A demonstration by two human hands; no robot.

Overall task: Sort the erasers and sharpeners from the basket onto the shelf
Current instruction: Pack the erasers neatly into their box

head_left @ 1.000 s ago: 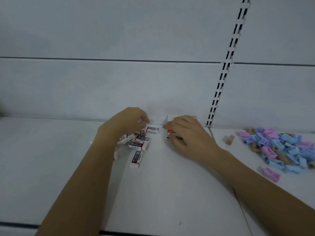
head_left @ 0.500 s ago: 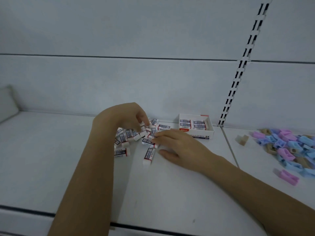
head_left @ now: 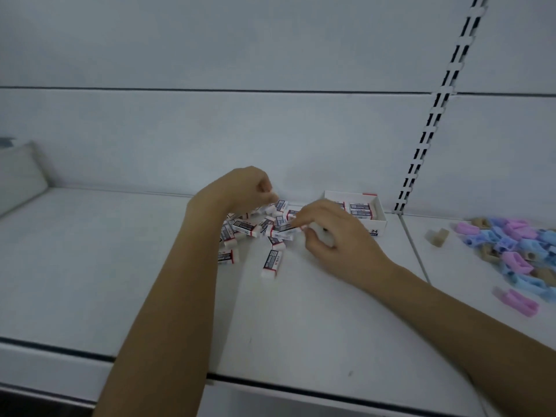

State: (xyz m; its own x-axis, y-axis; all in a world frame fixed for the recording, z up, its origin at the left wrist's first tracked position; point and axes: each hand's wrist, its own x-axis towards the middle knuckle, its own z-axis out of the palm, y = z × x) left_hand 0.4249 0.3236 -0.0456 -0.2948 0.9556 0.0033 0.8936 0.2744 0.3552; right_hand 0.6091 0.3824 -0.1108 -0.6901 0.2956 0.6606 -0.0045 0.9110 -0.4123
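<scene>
Right hand [head_left: 331,242]: a white rectangular eraser in a dark printed sleeve [head_left: 284,227] is pinched at the fingertips, over the loose eraser heap [head_left: 249,230] on the white metal shelf [head_left: 120,266].
Left hand [head_left: 237,188]: curled above the heap; whether anything is held cannot be told.
Risk: the eraser may be dropped from so shallow a pinch before the white cardboard box [head_left: 379,218] is reached.

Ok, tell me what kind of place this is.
Probably a stationery shop's display shelving: a white shelf with a slotted upright behind, a retail box of erasers marked 24, and a loose pile of pastel sharpeners.
</scene>
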